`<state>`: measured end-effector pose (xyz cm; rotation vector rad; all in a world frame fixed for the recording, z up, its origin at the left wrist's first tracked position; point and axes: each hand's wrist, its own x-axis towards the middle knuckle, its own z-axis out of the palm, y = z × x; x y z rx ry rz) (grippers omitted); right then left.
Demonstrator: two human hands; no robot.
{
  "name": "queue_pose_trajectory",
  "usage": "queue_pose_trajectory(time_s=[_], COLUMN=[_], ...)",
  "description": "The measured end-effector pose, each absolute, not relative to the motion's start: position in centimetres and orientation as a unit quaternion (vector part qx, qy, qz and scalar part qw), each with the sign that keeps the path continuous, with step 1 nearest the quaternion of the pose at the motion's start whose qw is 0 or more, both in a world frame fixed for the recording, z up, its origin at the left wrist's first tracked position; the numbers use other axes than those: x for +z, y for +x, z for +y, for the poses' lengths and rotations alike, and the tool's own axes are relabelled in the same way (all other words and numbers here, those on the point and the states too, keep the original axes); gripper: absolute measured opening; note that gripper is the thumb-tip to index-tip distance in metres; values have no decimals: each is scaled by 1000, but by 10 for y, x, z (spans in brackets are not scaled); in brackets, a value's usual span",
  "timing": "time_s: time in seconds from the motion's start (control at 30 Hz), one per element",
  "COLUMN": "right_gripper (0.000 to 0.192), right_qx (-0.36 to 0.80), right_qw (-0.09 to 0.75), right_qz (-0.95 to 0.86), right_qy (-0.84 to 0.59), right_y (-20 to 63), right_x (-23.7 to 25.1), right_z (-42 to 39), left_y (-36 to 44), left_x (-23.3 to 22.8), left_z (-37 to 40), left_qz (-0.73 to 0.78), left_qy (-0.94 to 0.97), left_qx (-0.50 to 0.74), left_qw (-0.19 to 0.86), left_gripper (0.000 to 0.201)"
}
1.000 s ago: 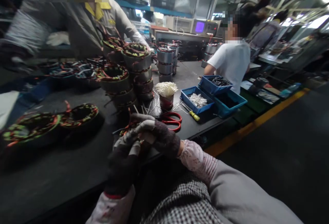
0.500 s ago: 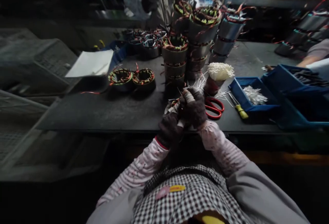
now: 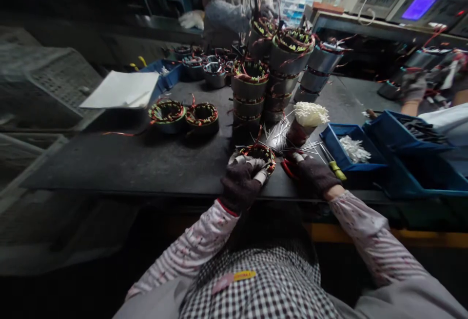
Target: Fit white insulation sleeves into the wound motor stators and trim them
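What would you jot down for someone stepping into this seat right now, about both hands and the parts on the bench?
Left hand: gloved, resting on the near rim of the wound coil ring at the table edge.
Right hand: gloved, laid over the red scissors; whether it grips them cannot be told.
Nearby: cup of white sleeves behind the ring, loose white sleeves scattered around it, a yellow-handled tool beside the blue bin.
Done or left: two rings lie to the left, stacks stand behind; their state is unclear.
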<state>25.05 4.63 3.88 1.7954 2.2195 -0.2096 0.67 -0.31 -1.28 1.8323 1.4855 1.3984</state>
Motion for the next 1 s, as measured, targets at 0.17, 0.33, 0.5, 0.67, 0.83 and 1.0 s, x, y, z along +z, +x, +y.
queue_pose_trajectory(time_s=[0.17, 0.33, 0.5, 0.67, 0.83, 1.0], right_gripper=[48, 43, 61, 52, 45, 63], right_qx=[-39, -69, -89, -97, -312, -101], right_qw=[108, -10, -20, 69, -21, -16], right_qz=[804, 804, 836, 832, 820, 831], right_qy=[584, 590, 541, 542, 480, 546], right_y=[247, 272, 267, 257, 273, 259], right_x=[45, 39, 61, 84, 65, 45], right_z=[49, 19, -3, 16, 35, 48], left_y=[3, -11, -22, -27, -25, -22], left_x=[-18, -30, -36, -37, -41, -43], left_z=[1, -4, -5, -10, -15, -18], left_qz=[516, 493, 498, 498, 488, 484], left_qy=[639, 635, 702, 734, 719, 716], left_qx=[524, 551, 489, 452, 480, 492], left_qw=[224, 223, 140, 100, 121, 105], left_gripper=[11, 25, 73, 85, 86, 89])
